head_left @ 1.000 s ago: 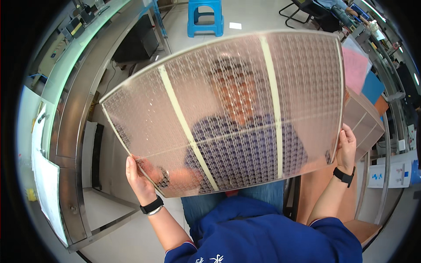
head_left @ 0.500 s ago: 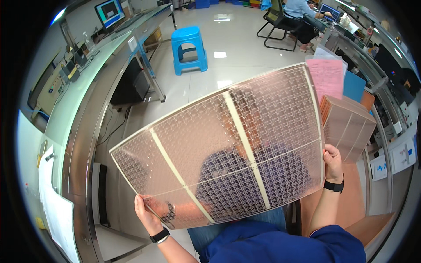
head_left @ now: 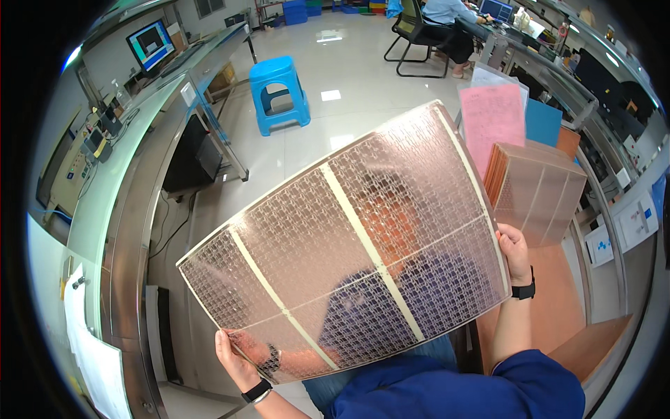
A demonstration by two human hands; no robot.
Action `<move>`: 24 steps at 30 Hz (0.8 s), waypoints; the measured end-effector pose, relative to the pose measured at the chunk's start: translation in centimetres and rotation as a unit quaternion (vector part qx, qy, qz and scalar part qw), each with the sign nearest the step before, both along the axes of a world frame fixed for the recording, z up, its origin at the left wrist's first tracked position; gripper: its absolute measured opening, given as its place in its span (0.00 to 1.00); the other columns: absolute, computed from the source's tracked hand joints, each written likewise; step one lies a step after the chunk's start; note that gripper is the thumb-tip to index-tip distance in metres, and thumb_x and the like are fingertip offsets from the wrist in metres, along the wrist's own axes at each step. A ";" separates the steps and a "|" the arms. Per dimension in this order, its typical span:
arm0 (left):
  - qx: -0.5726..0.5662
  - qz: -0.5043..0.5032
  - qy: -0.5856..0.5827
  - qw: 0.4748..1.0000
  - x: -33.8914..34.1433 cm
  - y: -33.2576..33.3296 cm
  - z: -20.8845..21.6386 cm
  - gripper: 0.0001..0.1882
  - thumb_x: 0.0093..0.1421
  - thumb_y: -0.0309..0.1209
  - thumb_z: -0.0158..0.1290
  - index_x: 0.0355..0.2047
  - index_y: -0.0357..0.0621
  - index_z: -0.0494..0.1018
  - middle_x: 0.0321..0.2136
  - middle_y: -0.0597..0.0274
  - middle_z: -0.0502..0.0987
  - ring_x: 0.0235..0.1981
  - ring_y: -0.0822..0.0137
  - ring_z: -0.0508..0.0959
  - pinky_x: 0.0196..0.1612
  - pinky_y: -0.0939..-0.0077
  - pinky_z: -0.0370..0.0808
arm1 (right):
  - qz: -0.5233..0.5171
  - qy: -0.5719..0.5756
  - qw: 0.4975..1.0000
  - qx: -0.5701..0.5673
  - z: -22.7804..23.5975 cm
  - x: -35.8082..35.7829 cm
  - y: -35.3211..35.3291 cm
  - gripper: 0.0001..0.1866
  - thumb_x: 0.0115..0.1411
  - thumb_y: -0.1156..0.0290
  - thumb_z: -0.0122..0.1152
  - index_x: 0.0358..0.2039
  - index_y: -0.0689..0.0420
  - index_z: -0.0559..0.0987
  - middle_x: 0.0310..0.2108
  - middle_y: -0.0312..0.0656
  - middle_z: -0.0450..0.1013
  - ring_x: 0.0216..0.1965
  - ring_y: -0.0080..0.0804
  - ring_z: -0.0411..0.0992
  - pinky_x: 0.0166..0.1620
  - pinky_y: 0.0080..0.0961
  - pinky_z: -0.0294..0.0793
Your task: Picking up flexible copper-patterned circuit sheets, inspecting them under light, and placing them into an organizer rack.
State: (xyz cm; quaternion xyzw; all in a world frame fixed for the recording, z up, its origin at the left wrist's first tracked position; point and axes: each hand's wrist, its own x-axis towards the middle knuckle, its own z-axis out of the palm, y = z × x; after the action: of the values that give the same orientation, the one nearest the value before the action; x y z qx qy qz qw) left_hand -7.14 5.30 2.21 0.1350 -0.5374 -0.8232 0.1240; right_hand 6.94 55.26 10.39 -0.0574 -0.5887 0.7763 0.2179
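Observation:
A large copper-coloured circuit board panel, shiny and patterned with rows of small marks, is held up tilted over my lap. Pale strips divide it into sections. My left hand pinches its lower left edge, while my right hand grips the right edge. The right side of the panel sits higher than the left. Its face reflects my blue shirt and an arm. My fingers behind the panel are hidden.
At right, a stack of similar panels stands on a brown board, beside pink paper and a blue sheet. A blue stool is ahead. A workbench runs along the left. Another person sits far right.
The panel tilts more steeply, its far right corner now further left and its left corner a little lower. The background has shifted left in the view. Both hands keep their hold.

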 end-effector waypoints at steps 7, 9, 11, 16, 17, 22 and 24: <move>-0.043 -0.043 0.003 0.998 -0.3 -1.6 -1.2 0.11 0.60 0.26 0.46 0.42 0.34 0.68 0.35 0.64 0.72 0.36 0.77 0.72 0.40 0.83 0.69 | -0.008 -0.006 1.000 -0.008 0.4 -1.6 -1.1 0.21 0.61 0.63 0.49 0.47 0.70 0.69 0.40 0.45 0.72 0.39 0.25 0.71 0.44 0.22 0.70; -0.059 -0.005 -0.028 0.998 -0.2 -1.0 -0.8 0.13 0.60 0.27 0.46 0.44 0.32 0.68 0.36 0.64 0.71 0.36 0.76 0.71 0.40 0.83 0.69 | -0.018 -0.024 1.000 -0.008 0.8 -1.9 -1.5 0.21 0.62 0.64 0.46 0.47 0.70 0.69 0.41 0.45 0.72 0.40 0.25 0.71 0.45 0.22 0.69; -0.079 -0.011 -0.036 0.996 0.0 -0.7 -0.4 0.15 0.60 0.27 0.46 0.45 0.32 0.67 0.37 0.63 0.71 0.38 0.75 0.71 0.41 0.82 0.69 | -0.045 -0.034 0.998 -0.019 1.0 -2.4 -2.0 0.20 0.63 0.65 0.43 0.47 0.69 0.69 0.42 0.44 0.72 0.40 0.25 0.71 0.45 0.21 0.69; -0.121 0.011 -0.074 0.990 0.2 -0.2 -0.1 0.18 0.61 0.31 0.45 0.49 0.32 0.65 0.41 0.61 0.71 0.42 0.73 0.71 0.44 0.80 0.68 | -0.044 -0.059 0.997 -0.021 0.9 -2.4 -2.0 0.20 0.64 0.64 0.42 0.47 0.68 0.69 0.42 0.44 0.71 0.40 0.24 0.71 0.45 0.20 0.69; -0.137 0.003 -0.077 0.988 0.1 -0.4 -0.4 0.19 0.61 0.32 0.45 0.49 0.32 0.65 0.42 0.60 0.71 0.42 0.72 0.71 0.45 0.79 0.68 | -0.041 -0.069 0.997 -0.015 0.9 -2.4 -1.9 0.20 0.64 0.64 0.42 0.47 0.68 0.69 0.42 0.44 0.72 0.40 0.24 0.71 0.45 0.20 0.69; -0.169 -0.014 -0.097 0.981 0.0 -0.7 -0.6 0.20 0.62 0.35 0.44 0.50 0.33 0.65 0.43 0.60 0.71 0.43 0.72 0.71 0.46 0.79 0.67 | -0.049 -0.097 0.994 -0.025 0.6 -2.7 -1.8 0.20 0.64 0.63 0.42 0.47 0.68 0.70 0.41 0.43 0.72 0.39 0.22 0.71 0.43 0.18 0.70; -0.165 -0.011 -0.120 0.979 0.0 -0.4 -0.3 0.21 0.62 0.35 0.45 0.50 0.34 0.65 0.44 0.60 0.71 0.43 0.71 0.71 0.46 0.78 0.67 | -0.056 -0.114 0.991 -0.028 0.6 -2.8 -1.9 0.20 0.64 0.64 0.42 0.47 0.68 0.70 0.41 0.43 0.72 0.39 0.22 0.71 0.43 0.17 0.70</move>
State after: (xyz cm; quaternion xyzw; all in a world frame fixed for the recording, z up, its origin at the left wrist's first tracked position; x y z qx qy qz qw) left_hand -7.17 4.90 1.90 0.2041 -0.6785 -0.7022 0.0700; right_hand 4.19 53.40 10.97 -0.1846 -0.5837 0.7673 0.1909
